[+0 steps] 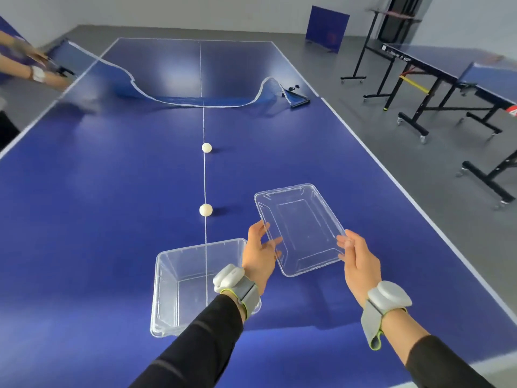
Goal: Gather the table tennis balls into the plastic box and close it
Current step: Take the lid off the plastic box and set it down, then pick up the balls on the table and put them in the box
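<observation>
At about ten o'clock, another person's arms (36,71) are blurred at the far left edge of the blue table (98,191), near one end of the net (179,96), which lies slumped across the tabletop towards one o'clock. Down the white centre line sit two white balls: the far ball (206,147) at twelve o'clock, and the near ball (206,210) just beyond the hands. Neither is in the clear plastic box (179,284), which stands open at six o'clock with the centre line showing through its bottom. The left hand (258,254) reaches over the box's right wall, fingers spread and curled round the left edge of the clear lid (300,229). The lid sits at about one o'clock from the box, tilted; I cannot tell whether it touches the table. The right hand (358,257) grips its near right corner, thumb on top. Both wrists wear grey strapped bands. At two o'clock, folded tables (447,74) stand on the grey floor.
</observation>
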Available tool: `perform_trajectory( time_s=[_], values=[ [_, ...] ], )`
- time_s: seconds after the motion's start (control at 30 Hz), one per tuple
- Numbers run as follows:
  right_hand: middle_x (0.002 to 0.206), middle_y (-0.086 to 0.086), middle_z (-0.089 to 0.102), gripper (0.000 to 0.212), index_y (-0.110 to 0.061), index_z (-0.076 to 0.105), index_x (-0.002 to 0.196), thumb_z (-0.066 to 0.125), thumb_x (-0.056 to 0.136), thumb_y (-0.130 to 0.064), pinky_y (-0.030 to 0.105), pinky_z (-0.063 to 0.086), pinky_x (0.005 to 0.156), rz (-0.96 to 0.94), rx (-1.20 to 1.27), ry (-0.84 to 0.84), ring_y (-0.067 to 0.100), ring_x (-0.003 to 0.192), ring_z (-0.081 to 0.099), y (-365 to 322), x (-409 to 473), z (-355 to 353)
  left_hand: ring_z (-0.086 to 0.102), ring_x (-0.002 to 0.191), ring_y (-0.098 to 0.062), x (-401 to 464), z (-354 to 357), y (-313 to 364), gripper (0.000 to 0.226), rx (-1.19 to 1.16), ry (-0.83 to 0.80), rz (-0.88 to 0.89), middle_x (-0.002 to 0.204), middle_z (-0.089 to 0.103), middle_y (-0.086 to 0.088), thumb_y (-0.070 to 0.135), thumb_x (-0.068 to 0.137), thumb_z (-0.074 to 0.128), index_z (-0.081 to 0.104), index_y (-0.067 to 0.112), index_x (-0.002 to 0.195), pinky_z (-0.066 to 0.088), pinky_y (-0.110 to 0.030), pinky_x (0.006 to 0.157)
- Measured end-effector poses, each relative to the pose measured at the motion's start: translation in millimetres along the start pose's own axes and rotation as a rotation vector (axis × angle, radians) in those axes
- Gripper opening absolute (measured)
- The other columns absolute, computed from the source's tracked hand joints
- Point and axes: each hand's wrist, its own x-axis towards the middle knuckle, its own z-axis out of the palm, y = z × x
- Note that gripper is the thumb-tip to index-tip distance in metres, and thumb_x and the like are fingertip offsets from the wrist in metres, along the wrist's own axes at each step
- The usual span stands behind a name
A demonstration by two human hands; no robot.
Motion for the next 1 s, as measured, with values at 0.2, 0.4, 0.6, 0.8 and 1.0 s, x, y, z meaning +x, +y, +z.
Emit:
perform_trajectory(
  time_s=[0.2,0.4,0.6,0.8,1.0],
  values=[
    [0.088,-0.001,0.065,0.015,-0.015,0.053,0.097,0.041,0.097,-0.023,0.023,0.043,0.062,0.120,-0.083,-0.012,0.024,0.084,0.061,43.0,7.4,-18.0,0.043,0.135,-0.025,1.7,34.5,-30.1,0.071,0.194,0.092,-0.039,0.152,0.032,0.003,-0.017,0.089,0.024,0.023,0.023,0.148,0.043,-0.037,0.108],
    [0.088,0.001,0.065,0.014,-0.014,0.062,0.098,0.051,0.093,-0.020,0.026,0.038,0.071,0.190,-0.200,-0.072,0.020,0.079,0.056,77.4,18.4,-19.9,0.043,0.078,-0.005,10.9,58.3,-63.7,0.057,0.339,0.246,-0.130,0.109,0.039,0.018,-0.005,0.095,0.034,0.022,0.017,0.146,0.045,-0.011,0.060],
    [0.090,0.000,0.066,0.015,-0.012,0.062,0.101,0.053,0.092,-0.020,0.024,0.038,0.068,0.248,-0.296,-0.198,0.017,0.077,0.055,104.0,24.1,-11.9,0.045,0.103,-0.024,24.8,65.5,-94.6,0.062,0.542,0.271,-0.255,0.137,0.034,-0.008,-0.010,0.090,0.042,0.021,0.010,0.145,0.043,-0.021,0.086],
    [0.094,0.004,0.069,0.015,-0.014,0.062,0.099,0.052,0.091,-0.022,0.026,0.040,0.064,0.308,-0.366,-0.281,0.020,0.075,0.055,116.7,23.7,-10.0,0.048,0.096,-0.027,30.9,68.3,-112.2,0.037,0.493,0.353,-0.339,0.131,0.043,-0.015,0.007,0.096,0.041,0.037,0.010,0.132,0.046,-0.034,0.096],
    [0.098,0.002,0.071,0.015,-0.018,0.064,0.098,0.054,0.089,-0.024,0.025,0.042,0.066,0.354,-0.436,-0.325,0.020,0.076,0.055,124.3,22.8,-9.1,0.048,0.083,-0.027,38.0,66.3,-121.2,0.024,0.472,0.402,-0.341,0.103,0.046,-0.010,0.012,0.099,0.039,0.041,0.006,0.122,0.042,-0.029,0.074]
  ],
)
